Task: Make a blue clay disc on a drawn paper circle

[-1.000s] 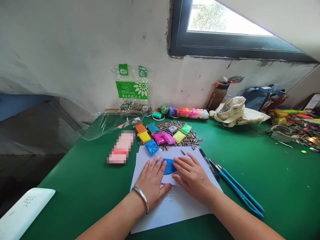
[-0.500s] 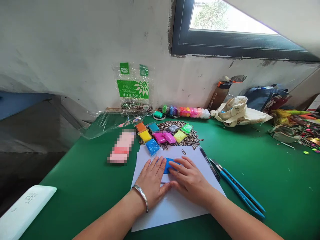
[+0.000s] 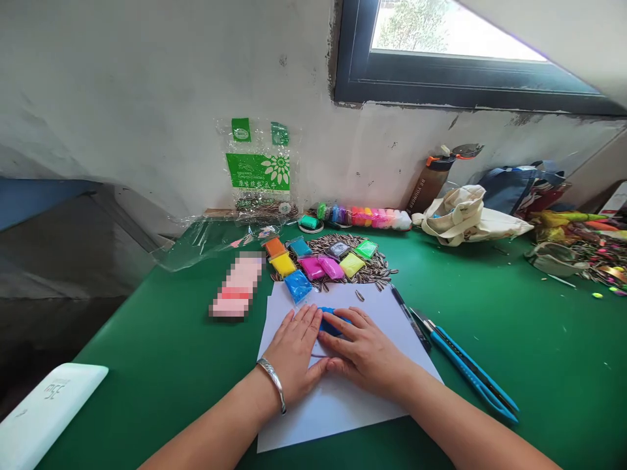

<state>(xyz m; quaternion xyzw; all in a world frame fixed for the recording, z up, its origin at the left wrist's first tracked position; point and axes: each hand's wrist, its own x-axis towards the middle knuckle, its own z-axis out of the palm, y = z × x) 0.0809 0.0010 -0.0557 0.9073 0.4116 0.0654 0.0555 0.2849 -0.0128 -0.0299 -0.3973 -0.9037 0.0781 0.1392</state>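
Note:
A flattened piece of blue modelling clay lies on white paper sheets, partly hidden by my fingers. My left hand rests flat with straight fingers at the clay's left edge. Over the clay's right side, my right hand has its fingers spread and touching it. Both thumbs meet near the front. Just beyond the paper sit a blue clay packet, a yellow packet and several other coloured packets on a pile of striped sunflower seeds. One loose seed is on the paper.
A black pen and blue-handled tweezers lie right of the paper. A blurred pink item and white device are left. Behind stand a seed bag, brown bottle and cloth bag.
My right hand has shifted slightly left over the blue clay, and its fingers now cover a different part of it. My left hand stays nearly in place.

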